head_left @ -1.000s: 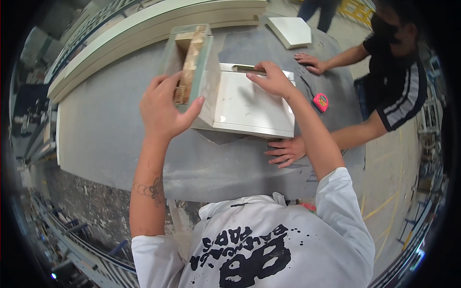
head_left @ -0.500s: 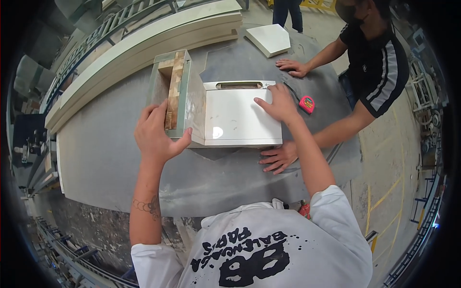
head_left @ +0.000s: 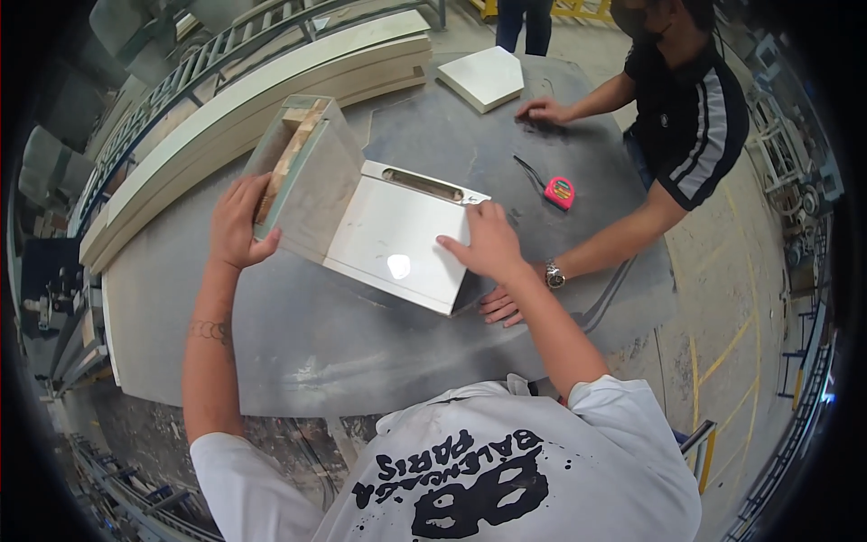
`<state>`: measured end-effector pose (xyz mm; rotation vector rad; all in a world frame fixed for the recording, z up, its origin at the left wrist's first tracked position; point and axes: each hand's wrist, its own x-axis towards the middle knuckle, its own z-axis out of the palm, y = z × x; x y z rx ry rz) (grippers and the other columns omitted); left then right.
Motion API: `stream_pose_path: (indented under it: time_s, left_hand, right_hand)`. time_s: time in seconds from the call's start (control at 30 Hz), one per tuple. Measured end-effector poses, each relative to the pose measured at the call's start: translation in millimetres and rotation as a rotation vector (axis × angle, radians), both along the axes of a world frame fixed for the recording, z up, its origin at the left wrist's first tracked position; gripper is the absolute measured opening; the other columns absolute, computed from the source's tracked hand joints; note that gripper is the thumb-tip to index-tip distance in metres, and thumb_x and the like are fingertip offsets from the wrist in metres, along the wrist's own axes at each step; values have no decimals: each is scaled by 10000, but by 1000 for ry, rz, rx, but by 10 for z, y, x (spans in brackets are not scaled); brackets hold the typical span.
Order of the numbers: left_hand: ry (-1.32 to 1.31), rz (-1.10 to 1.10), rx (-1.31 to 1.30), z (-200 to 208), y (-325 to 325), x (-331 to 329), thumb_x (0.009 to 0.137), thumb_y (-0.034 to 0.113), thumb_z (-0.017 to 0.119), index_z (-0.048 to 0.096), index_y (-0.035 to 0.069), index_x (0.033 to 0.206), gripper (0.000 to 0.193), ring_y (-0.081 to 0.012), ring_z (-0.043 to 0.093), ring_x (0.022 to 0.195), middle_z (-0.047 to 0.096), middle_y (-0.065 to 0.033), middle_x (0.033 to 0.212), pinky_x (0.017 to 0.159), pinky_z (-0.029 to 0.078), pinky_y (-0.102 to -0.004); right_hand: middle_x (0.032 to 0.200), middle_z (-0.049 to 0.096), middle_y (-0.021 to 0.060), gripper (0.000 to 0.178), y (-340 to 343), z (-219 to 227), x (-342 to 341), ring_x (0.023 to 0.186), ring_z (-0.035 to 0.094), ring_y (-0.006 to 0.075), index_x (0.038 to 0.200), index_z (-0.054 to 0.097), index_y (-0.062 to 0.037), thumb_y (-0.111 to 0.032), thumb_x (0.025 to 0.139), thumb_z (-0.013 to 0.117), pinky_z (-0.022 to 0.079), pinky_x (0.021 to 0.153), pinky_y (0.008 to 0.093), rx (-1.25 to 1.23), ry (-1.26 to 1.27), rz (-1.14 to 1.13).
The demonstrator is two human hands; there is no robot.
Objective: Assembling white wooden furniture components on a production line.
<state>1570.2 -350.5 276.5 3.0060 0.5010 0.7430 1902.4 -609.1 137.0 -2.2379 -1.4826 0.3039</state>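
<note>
An L-shaped door-panel sample piece rests at a slant on the grey table. Its flat white part has a long slot along the far edge. At its left end a thick raised section stands up, with a wooden core and a hollow showing in the cut face. My left hand is closed round the outer side of that section, thumb on the near corner. At the other end my right hand grips the white part's right edge, thumb on top and fingers over the far corner.
A co-worker's hands lie on the table at the right. A pink tape measure and a white angular block lie beyond my right hand. Long cream panels are stacked along the far left, before a roller conveyor.
The piece has turned clockwise, its right end swinging toward me and its raised end leaning over. Both my hands have moved left with it. The co-worker's near hand has shifted slightly.
</note>
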Motion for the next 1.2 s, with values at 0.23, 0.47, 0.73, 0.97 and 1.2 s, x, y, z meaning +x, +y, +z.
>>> stream_pose_path:
  time_s: [0.23, 0.47, 0.73, 0.97, 1.2]
  left_hand:
    - [283, 9, 328, 130, 314, -153, 919, 679, 426, 528, 9, 1495, 889, -437, 376, 1533, 400, -264, 1643, 1219, 334, -519]
    - [663, 76, 214, 412, 566, -353, 957, 535, 421, 247, 71, 1691, 886, -424, 297, 1580, 225, -246, 1742, 1276, 257, -507]
    - [361, 558, 103, -124, 660, 20, 998, 587, 623, 272, 148, 1699, 899, -470, 334, 1557, 356, -245, 1692, 1231, 335, -502]
    - [292, 473, 158, -156, 398, 386, 982, 586, 651, 523, 118, 1546, 744, -487, 404, 1505, 440, -261, 1631, 1185, 388, -527]
    - [262, 594, 274, -213, 346, 412, 1019, 466, 661, 578, -17, 1435, 642, -397, 580, 1384, 566, -198, 1556, 1100, 486, -429]
  right_hand:
    - [1304, 579, 237, 768, -120, 81, -279, 1278, 532, 386, 1277, 632, 93, -557, 890, 762, 524, 1021, 480, -82, 98, 18]
    - [1290, 584, 272, 673, -153, 51, -829, 1261, 564, 416, 1227, 639, 109, -491, 937, 727, 508, 1038, 493, -126, 390, 50]
    - [1350, 548, 266, 730, -257, -148, -976, 1311, 503, 410, 1376, 578, 120, -461, 960, 727, 411, 1144, 461, 39, 700, 122]
    - [1345, 550, 249, 722, -269, -227, -690, 1305, 519, 399, 1378, 573, 109, -470, 973, 720, 418, 1130, 453, 56, 888, 177]
    - [1282, 556, 225, 624, -311, -255, -622, 1237, 557, 397, 1336, 596, 75, -411, 968, 728, 450, 1060, 461, 67, 810, 282]
